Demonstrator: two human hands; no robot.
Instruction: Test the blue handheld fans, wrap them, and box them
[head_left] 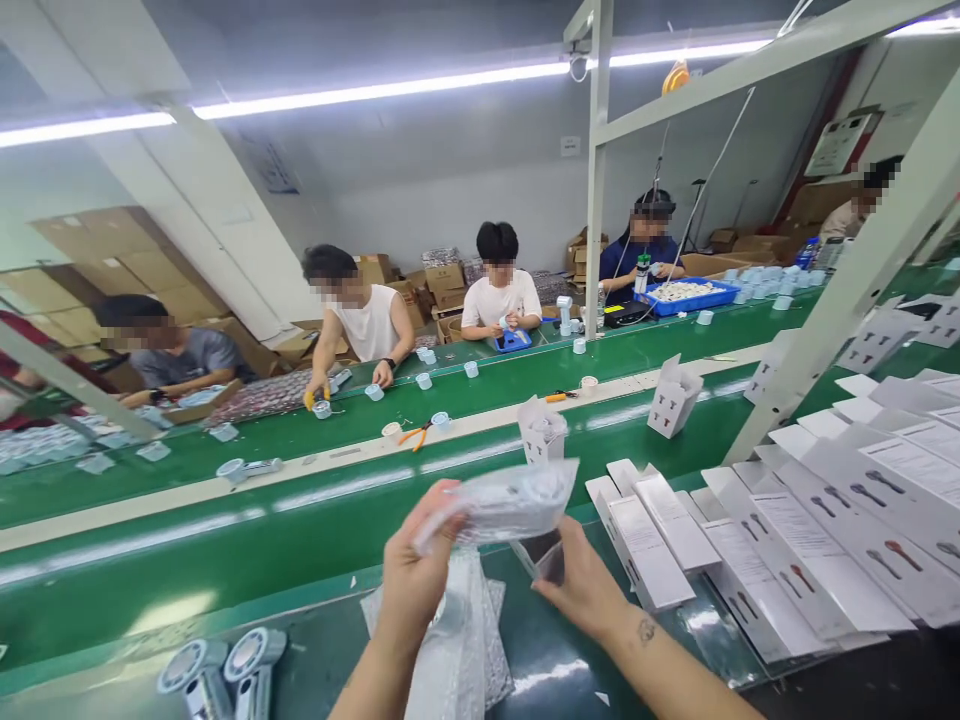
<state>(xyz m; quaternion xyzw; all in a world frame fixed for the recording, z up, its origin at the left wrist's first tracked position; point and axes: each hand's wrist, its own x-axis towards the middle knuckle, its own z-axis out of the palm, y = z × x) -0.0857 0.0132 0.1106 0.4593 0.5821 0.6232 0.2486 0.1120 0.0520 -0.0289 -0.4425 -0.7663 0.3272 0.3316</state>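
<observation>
My left hand (418, 568) is closed on the left end of a clear plastic bag (510, 500) with a white item inside, held above the green bench. My right hand (583, 585) pinches a small dark-edged piece below the bag's right end; I cannot make out what it is. A stack of bubble-wrap bags (457, 640) lies under my hands. Flat white printed cartons (795, 550) are fanned out at the right.
Two grey-blue handheld fans (225, 675) lie at the lower left. Opened white boxes (673, 400) stand on the green conveyor (225, 545). Several people sit across the line with small parts, orange pliers (416, 434) and a blue tray (686, 295). A metal frame post (847, 290) slants at right.
</observation>
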